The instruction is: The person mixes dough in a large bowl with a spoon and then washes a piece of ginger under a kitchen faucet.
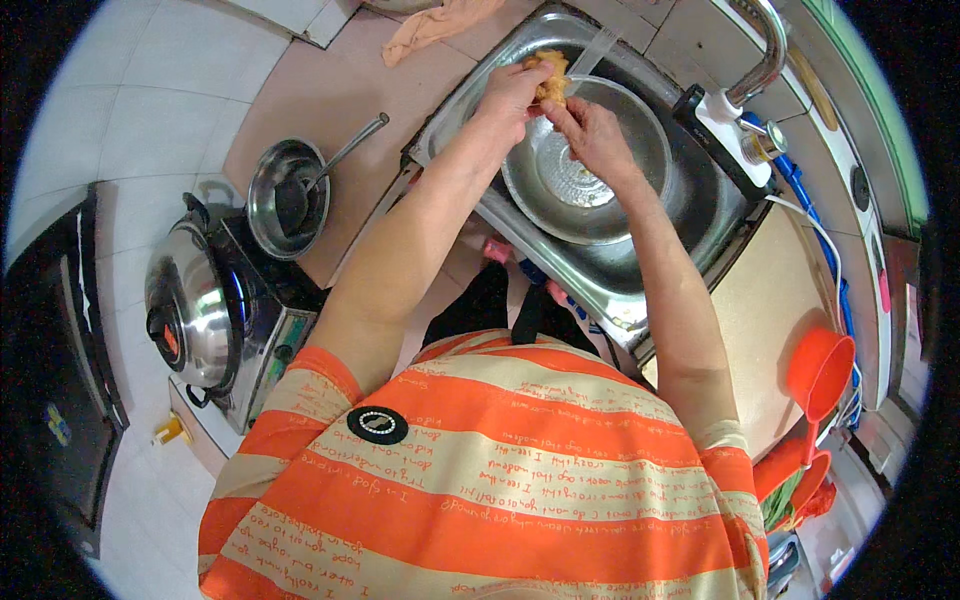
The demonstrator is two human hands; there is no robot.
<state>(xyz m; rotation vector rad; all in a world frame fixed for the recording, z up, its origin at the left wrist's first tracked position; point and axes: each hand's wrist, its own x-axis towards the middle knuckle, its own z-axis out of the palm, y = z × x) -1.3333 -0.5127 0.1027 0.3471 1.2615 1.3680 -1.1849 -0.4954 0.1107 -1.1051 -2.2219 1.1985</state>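
My left hand [511,97] grips a knobbly yellow-brown piece of food [553,73], which looks like ginger root, though I cannot tell for sure. At its lower end the fingers of my right hand [595,136] pinch the same piece. Both hands are above a round metal basin [654,124], over its far left edge. A small amount of water and a few bits seem to lie on the basin's dimpled bottom. The basin stands inside a stainless steel sink [694,217]. My fingers hide part of the piece.
A chrome faucet [776,45] rises right of the sink. On the left counter sit a metal bowl [289,244] holding a ladle [349,150] and a lidded pot [191,300] on a cooker. A red plastic dipper [817,367] lies at right; an orange cloth [435,28] lies behind.
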